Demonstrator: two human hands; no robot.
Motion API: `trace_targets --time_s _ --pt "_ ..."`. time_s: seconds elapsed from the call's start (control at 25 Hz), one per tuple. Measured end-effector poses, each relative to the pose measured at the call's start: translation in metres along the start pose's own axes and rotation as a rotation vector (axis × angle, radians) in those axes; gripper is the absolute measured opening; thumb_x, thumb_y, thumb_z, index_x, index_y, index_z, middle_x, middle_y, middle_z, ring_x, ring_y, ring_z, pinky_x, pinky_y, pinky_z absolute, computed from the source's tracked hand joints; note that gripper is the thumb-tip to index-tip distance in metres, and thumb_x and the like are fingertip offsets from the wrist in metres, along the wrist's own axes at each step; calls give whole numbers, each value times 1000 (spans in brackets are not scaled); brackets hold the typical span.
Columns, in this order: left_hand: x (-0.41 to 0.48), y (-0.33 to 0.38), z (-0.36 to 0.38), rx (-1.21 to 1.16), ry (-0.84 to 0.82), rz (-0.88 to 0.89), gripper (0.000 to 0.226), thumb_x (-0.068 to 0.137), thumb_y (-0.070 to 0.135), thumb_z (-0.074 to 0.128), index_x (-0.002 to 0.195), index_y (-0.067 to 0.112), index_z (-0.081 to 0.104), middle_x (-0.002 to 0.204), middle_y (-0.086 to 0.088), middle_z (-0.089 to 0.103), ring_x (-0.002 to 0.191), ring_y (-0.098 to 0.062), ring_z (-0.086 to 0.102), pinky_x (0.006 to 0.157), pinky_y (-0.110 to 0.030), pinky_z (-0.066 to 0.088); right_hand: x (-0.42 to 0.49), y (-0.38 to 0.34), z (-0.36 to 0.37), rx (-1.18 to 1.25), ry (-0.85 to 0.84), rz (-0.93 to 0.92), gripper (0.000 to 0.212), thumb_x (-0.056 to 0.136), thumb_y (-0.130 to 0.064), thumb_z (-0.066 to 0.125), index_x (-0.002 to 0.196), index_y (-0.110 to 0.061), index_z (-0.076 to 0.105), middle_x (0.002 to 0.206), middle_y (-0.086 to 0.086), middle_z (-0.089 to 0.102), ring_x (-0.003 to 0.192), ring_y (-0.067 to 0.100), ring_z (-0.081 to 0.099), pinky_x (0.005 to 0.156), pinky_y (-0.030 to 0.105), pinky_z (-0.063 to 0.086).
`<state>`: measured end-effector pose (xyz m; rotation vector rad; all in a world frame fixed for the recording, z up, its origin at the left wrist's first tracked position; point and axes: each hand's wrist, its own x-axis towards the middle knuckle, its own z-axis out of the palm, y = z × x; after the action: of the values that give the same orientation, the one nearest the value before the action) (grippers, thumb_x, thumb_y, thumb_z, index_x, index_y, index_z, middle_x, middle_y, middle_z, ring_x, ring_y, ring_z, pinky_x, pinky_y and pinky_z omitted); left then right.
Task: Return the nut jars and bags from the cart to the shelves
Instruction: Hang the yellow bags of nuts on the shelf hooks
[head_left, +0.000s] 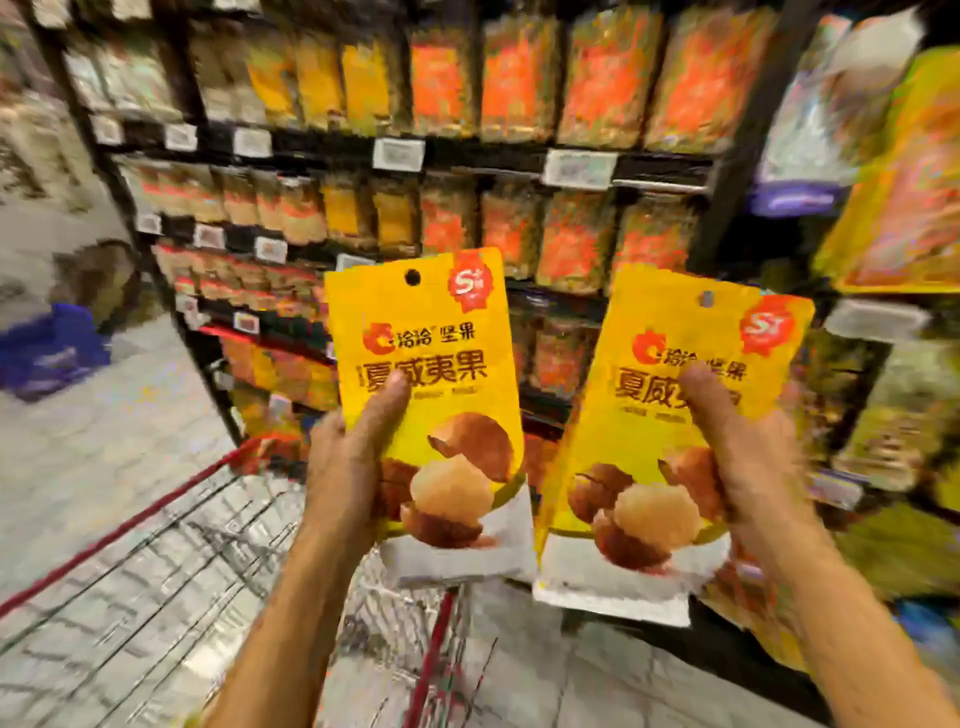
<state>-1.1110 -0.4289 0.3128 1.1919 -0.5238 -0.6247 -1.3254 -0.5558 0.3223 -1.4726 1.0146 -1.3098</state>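
Observation:
I hold up two yellow nut bags printed with brown nuts, side by side in front of the shelves. My left hand (353, 462) grips the left bag (431, 364) by its left edge, thumb across the front. My right hand (748, 467) grips the right bag (670, 415) by its right edge, thumb on the front; this bag tilts a little to the right. The wire cart (171, 561) with a red rim lies below, at the lower left. Behind the bags, the dark shelves (467, 150) carry rows of nut jars with orange and yellow labels.
Hanging yellow packets (904, 197) fill a rack at the right. A blue bin (52, 348) stands on the pale tiled floor at the far left. White price tags line the shelf edges. The whole view is blurred.

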Motion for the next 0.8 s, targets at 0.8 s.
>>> trace_targets --time_s 0.8 --pt "1 -58 614 103 -442 91 33 81 50 64 84 18 73 72 6 71 65 -15 58 52 -26 38 222 -31 -445 -92 343 -165 24 58 -57 63 72 -40 72 67 -21 71 55 -1 66 44 12 47"
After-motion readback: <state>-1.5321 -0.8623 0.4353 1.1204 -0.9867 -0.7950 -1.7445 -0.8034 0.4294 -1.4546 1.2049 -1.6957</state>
